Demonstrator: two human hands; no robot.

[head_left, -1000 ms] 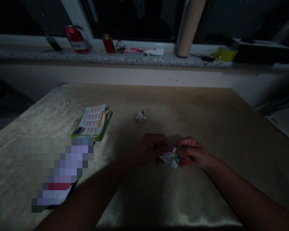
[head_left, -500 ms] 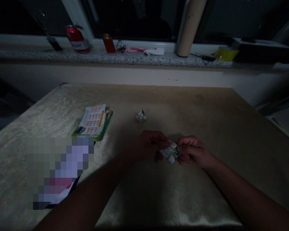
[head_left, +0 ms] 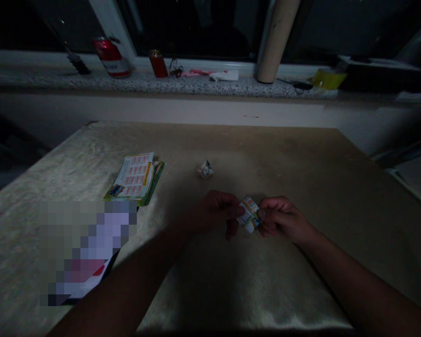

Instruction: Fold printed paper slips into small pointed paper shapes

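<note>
Between my two hands is a small folded piece of printed paper [head_left: 249, 214], roughly square and turned corner-up, with coloured print and a white lower corner. My left hand [head_left: 222, 210] pinches its left side, thumb on top. On its right edge my right hand [head_left: 282, 217] is closed in a pinch, thumb and fingers pressed together. Both hands hover over the table, and some fingers are hidden behind the paper. Beyond them lies a small folded paper shape [head_left: 206, 169] with points standing up. A stack of printed calendar cards [head_left: 133, 178] rests to the left.
A dark-edged flat object [head_left: 105, 252], partly pixelated, lies at the table's left front. On the windowsill stand a red-and-white can [head_left: 111, 58], a red lighter [head_left: 158, 64], a cardboard tube [head_left: 278, 42] and a yellow tape roll [head_left: 329, 78]. The table [head_left: 287, 154] has a shiny cover.
My left thumb has slid back toward the paper's left corner, so more of its printed face shows. The folded paper has tilted slightly; the other things stay put.
</note>
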